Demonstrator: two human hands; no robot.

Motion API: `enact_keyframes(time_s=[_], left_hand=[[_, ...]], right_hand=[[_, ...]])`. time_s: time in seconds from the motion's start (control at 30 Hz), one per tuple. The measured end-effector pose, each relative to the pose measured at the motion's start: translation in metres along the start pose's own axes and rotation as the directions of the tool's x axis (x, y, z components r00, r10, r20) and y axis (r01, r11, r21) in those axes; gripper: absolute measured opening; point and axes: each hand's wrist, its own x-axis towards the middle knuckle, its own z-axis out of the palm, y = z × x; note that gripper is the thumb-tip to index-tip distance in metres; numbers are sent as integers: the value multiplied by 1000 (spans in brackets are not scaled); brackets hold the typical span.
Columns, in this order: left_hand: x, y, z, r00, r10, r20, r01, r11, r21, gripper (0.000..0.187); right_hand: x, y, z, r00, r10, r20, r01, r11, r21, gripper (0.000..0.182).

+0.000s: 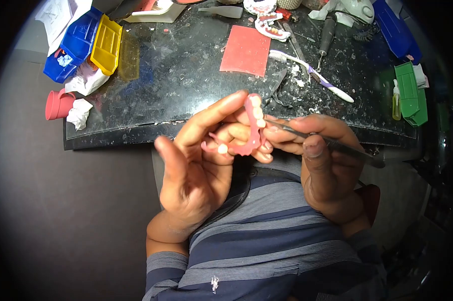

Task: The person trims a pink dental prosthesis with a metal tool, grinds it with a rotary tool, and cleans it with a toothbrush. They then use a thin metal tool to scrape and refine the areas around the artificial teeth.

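Observation:
A pink partial denture (254, 136) with several cream teeth is held up in front of my chest, above the bench's front edge. My left hand (196, 160) supports it on the fingers, with the thumb standing apart at the left. Pink curved arms and a single tooth extend from the denture toward the left palm. My right hand (327, 155) grips a slim dark metal carving tool (343, 147) like a pen. Its thin tip meets or nearly meets the teeth on the denture's right side; contact is hard to tell. Right fingertips are close beside the denture's lower right.
On the dark bench (176, 75) lie a pink wax sheet (245, 51), a toothbrush (332, 89), a dental model (271, 27) and a rotary handpiece (329, 35). Blue and yellow bins (107, 45) and a pink mug (59, 105) stand left; a green bin (410, 95) stands right.

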Motion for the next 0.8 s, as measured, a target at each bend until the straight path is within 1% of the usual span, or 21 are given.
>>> enact_keyframes(time_s=[0.03,0.07,0.1,0.13,0.2,0.27,0.3,0.33,0.37,0.4,0.47,0.5,0.53,0.57,0.6,0.67,0.7,0.73,0.77,0.8], left_hand=[[0,0,0,1000,2,0,-2,1000,-1,52],[0,-1,-1,1000,17,18,-20,984,177,57],[0,-2,-1,999,28,38,-39,937,347,62],[-3,-6,6,993,118,31,-122,962,243,62],[-5,-7,-1,996,93,8,-82,832,549,69],[-10,-3,-5,999,48,-10,-39,901,433,50],[-9,-4,-5,995,101,-12,-88,912,401,33],[-7,-3,-7,994,105,-16,-90,911,402,33],[-6,0,-9,994,112,9,-106,897,430,29],[-5,2,-10,992,118,35,-121,881,458,26],[-2,4,-4,994,109,-1,-98,901,423,22],[-4,7,-5,998,58,-16,-48,928,370,19],[-4,9,-3,1000,6,-31,4,949,315,16],[-7,11,4,995,-17,-95,46,949,313,15],[-7,12,8,995,-18,-98,48,948,314,15],[-8,12,13,988,26,-153,52,873,485,12],[-10,11,17,969,62,-237,72,852,519,12],[-11,11,14,969,60,-240,76,852,518,12],[-11,12,10,978,131,-164,12,745,667,13],[-12,12,8,980,186,-75,-56,611,790,14]], right_hand=[[0,-1,0,1000,29,-6,-30,999,-40,28],[0,-2,1,1000,29,-5,-29,999,-41,28],[0,-3,3,999,37,-32,-39,999,-37,27],[-3,-5,6,997,55,-60,-57,998,-31,27],[-5,-4,5,998,53,-44,-54,999,-4,25],[-6,-4,2,998,58,-23,-58,998,24,24],[-5,-4,-2,998,32,47,-32,999,7,23],[-4,-4,-4,993,5,117,-4,1000,-7,22],[-4,-10,0,995,64,72,-66,998,24,21],[-2,-14,-1,995,66,75,-68,997,24,21],[5,-16,-9,980,-94,174,129,971,-201,33],[5,-15,-10,981,-138,136,166,960,-224,37],[7,-14,-12,982,-135,136,163,961,-222,37],[10,-12,-15,967,-209,148,244,927,-283,39],[11,-11,-16,946,-281,164,322,883,-342,41],[12,-17,-16,945,-267,189,318,887,-335,40],[12,-19,-16,936,-240,258,325,869,-373,39],[11,-23,-16,923,-208,325,335,849,-408,38],[10,-28,-13,942,-145,303,259,887,-382,36],[8,-28,-10,943,-143,300,255,889,-381,36]])
